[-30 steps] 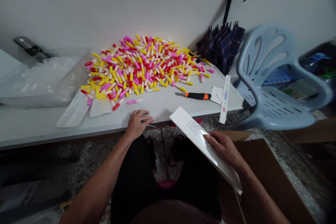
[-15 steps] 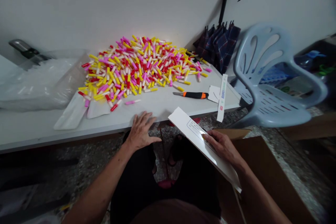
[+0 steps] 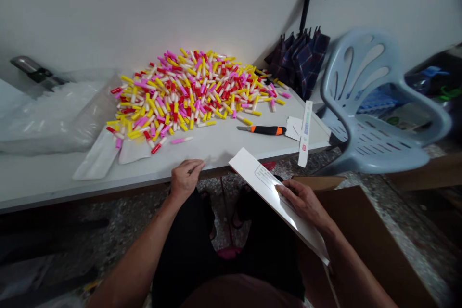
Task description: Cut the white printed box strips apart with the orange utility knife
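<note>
The right hand has its grip clamped on a flat white box, just right of the middle of the frame and a bit low, over the legs. The thumb lies on top, and the other fingers seem to go under, so the box probably cannot slip. It is tilted, with its far end near the front edge of the desk, maybe because that way is easy on the wrist. The left hand is by the same edge, left of the middle. Its grip is drawn together, but I cannot tell if something tiny is pinched in it. Small two-colour tubes make a big heap in the upper middle, pushed back toward the wall, which I think leaves room in front. A cutter lies flat right of the middle, its blade pointing left, so its handle is on the right hand's side. Next to it a white strip sticks out past the edge, so a bump could knock it off. The umbrella in the upper right leans on the wall, likely to stay up.
</note>
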### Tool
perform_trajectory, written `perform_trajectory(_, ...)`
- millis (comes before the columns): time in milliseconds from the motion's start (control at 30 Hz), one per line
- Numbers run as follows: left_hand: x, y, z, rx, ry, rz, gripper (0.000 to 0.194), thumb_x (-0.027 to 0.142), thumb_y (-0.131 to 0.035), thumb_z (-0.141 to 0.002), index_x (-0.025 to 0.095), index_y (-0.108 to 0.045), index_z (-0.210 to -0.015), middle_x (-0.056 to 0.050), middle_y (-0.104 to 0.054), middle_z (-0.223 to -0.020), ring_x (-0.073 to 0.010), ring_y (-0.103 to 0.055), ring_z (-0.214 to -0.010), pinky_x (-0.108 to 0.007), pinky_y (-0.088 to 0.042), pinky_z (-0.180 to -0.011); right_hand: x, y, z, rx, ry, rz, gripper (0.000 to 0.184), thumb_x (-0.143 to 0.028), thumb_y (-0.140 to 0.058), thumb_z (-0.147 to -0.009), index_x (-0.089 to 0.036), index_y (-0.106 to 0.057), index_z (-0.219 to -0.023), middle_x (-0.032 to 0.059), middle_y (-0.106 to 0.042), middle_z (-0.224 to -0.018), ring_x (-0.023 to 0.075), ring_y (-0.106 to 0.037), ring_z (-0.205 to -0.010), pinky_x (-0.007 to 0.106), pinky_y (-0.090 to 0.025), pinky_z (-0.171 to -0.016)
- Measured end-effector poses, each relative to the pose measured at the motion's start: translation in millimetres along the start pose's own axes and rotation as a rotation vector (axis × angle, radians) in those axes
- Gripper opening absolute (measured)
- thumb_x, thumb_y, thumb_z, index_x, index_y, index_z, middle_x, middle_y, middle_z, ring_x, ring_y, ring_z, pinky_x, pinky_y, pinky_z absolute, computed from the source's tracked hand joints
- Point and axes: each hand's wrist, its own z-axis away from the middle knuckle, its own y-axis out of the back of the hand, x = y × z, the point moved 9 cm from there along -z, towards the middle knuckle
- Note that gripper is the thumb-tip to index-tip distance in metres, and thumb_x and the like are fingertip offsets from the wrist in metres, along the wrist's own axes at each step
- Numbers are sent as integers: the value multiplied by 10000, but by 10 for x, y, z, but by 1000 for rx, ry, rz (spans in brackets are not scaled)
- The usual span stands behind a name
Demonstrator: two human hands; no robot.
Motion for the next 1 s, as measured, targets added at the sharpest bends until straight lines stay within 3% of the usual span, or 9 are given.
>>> perform_trajectory(100,-148,37,-35,52,194,101,101,319,-799,-869,225,-813,-834,-9,-799,-863,-185,-745,-814,-312,-589,-809,-44,-21,9,-1,-11,-28,475,-659,-603,-953,-207,-747,-943,20,-677,-834,201,-560,-786,325,-422,-713)
perform_trajectory(233,-214,18,-32,51,282,146,102,340,-816,-835,239,-826,-841,-4,-800,-865,-183,-743,-821,-308,-578,-818,-130,-88,-1,-17,13,-82,451,-639,-630,-946,-205,-749,-951,22,-677,-845,191,-551,-780,314,-418,-695)
perform_trajectory(633,-167,-65,14,37,244,113,97,314,-770,-867,228,-815,-864,-25,-790,-902,-191,-733,-863,-346,-567,-857,-196,-588,-9,-95,-55,-367,462,-642,-677,-926,-186,-649,-854,-21,-565,-764,122,-427,-680,273,-327,-622)
perform_trajectory(1000,-10,-105,21,-62,86,28,126,353,-747,-922,231,-773,-934,-34,-769,-936,-193,-707,-892,-356,-560,-860,-139,-637,3,-64,-55,-263,503,-676,-649,-917,-181,-645,-832,-5,-582,-779,153,-478,-724,291,-371,-668)
